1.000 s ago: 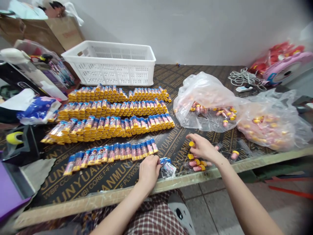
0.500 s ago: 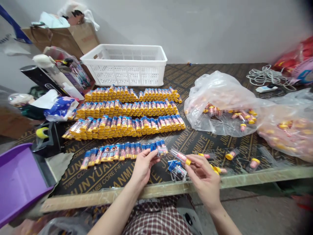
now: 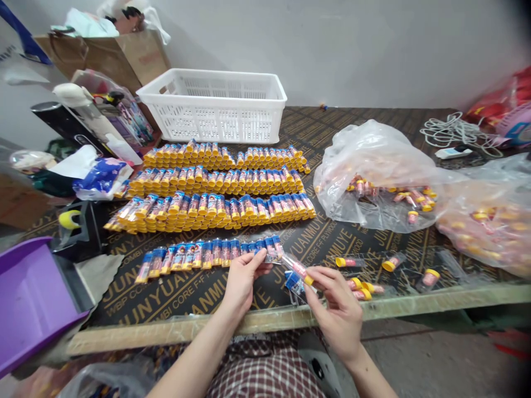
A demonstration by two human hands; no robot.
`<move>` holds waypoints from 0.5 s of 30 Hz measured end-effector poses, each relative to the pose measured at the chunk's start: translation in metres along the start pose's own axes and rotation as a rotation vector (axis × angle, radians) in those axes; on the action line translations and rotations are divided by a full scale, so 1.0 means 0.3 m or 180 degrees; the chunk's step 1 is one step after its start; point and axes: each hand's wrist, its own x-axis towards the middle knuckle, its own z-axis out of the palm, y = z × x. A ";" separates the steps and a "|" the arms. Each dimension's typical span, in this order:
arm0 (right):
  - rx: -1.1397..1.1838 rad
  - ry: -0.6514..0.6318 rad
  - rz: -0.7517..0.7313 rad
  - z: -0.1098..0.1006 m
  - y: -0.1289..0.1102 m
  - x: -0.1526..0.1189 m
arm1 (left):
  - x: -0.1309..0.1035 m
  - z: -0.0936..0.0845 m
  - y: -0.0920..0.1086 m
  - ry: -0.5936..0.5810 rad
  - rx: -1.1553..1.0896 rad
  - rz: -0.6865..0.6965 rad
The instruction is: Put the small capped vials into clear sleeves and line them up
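Observation:
My right hand (image 3: 336, 309) pinches a clear tube (image 3: 295, 267) by its yellow cap, with pink pieces visible inside. The thumb and fingers of my left hand (image 3: 240, 279) are closed on a small clear printed plastic sleeve (image 3: 272, 258). The tube's far end meets the sleeve; whether it is inside, I cannot tell. Just below lies a small pile of blue-and-clear sleeves (image 3: 293, 283), partly behind the tube. To the left runs a row of sleeved tubes (image 3: 188, 255) with blue tops. Several unsleeved yellow-capped tubes (image 3: 350, 262) lie right of my right hand.
Behind the row, stacked sleeved tubes (image 3: 211, 207) form three banks, with a white basket (image 3: 219, 119) beyond. Plastic bags of tubes (image 3: 373, 160) stand right. A purple dustpan (image 3: 33, 304), tape dispenser (image 3: 78, 232) and bottles (image 3: 68, 127) are left. The table edge (image 3: 199, 326) is taped.
My right hand has moved left with the tube, bringing its far end to the sleeve in my left hand. My left hand has stayed nearly in place.

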 end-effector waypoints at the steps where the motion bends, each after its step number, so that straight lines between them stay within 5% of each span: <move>1: 0.0068 -0.0138 0.0034 0.004 -0.002 -0.001 | 0.000 0.000 -0.003 -0.0045 0.0061 0.0077; 8: 0.0343 -0.0507 0.0321 0.015 -0.007 -0.012 | -0.023 0.019 0.017 -0.0405 -0.0188 0.0075; 15: -0.0079 -0.0622 -0.0139 0.012 0.015 0.009 | -0.053 0.036 0.033 -0.0989 0.0154 -0.0409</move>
